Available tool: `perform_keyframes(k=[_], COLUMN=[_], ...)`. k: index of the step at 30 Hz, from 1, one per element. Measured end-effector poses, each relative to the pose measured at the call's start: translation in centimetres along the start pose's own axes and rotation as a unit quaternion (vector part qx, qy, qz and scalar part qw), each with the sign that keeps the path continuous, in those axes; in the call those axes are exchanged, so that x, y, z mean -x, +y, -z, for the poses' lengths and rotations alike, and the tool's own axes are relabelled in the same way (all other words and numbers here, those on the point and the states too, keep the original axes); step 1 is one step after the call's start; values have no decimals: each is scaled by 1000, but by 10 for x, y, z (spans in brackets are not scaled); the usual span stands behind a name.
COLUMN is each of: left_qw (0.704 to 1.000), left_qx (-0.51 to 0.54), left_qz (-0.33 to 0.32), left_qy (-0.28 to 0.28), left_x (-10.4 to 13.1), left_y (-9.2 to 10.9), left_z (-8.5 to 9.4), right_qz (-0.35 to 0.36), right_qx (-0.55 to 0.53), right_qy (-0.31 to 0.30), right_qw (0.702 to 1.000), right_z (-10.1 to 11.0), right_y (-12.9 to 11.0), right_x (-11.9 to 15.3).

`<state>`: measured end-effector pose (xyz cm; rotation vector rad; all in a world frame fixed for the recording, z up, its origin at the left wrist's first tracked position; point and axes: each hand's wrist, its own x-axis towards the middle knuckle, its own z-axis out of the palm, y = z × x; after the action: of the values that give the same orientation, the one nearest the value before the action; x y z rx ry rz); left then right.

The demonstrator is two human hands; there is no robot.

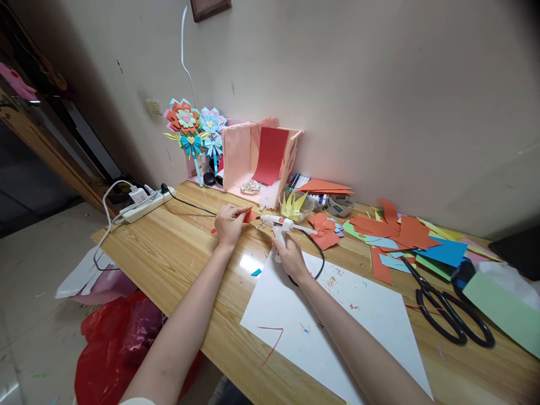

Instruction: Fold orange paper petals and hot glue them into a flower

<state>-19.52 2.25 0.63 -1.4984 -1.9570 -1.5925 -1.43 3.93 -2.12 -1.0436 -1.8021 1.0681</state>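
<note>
In my right hand (291, 259) is a white hot glue gun (276, 225), its nozzle pointing left and a glue stick poking out of its back. My left hand (229, 225) pinches a small folded piece of red-orange paper (250, 216) close to the nozzle; whether the two touch I cannot tell. Under my right forearm lies a large white sheet (358, 315) with paper scraps and red marks on it. An orange paper flower shape (324, 230) rests just right of the glue gun. A blue scrap (256, 272) lies between my arms.
A power strip (147, 205) sits at the table's left edge, with a black cord running toward my hands. Behind stand paper flowers (185, 121) and a pink box (238, 154). Cut paper (396, 230) and black scissors (447, 312) lie at right.
</note>
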Motion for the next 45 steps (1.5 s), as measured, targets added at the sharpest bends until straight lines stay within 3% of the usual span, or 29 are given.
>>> perform_keyframes(k=[20,25,30,35,41,45], left_qw=[1000,996,978,949,948,938], left_qx=[1,21,32,99,164,205], left_qz=[20,73,156,215,208,225], left_qy=[17,54,134,207,174,164], left_x=[-1,-3,-9,-13,-11,-9], left_y=[2,0,-8,-7,11,20], left_z=[1,2,5,10,12,12], right_qz=[5,28,55,29,26,-31], right_qx=[21,25,4,16,105,183], right_qy=[-79,-64,-3,51,50,6], right_qw=[997,997,998,998,993,983], right_z=[1,2,2,-24,-71,-83], right_y=[-8,-9,-8,-13,-23,-20], right_x=[5,5,2,-18,-50,-57])
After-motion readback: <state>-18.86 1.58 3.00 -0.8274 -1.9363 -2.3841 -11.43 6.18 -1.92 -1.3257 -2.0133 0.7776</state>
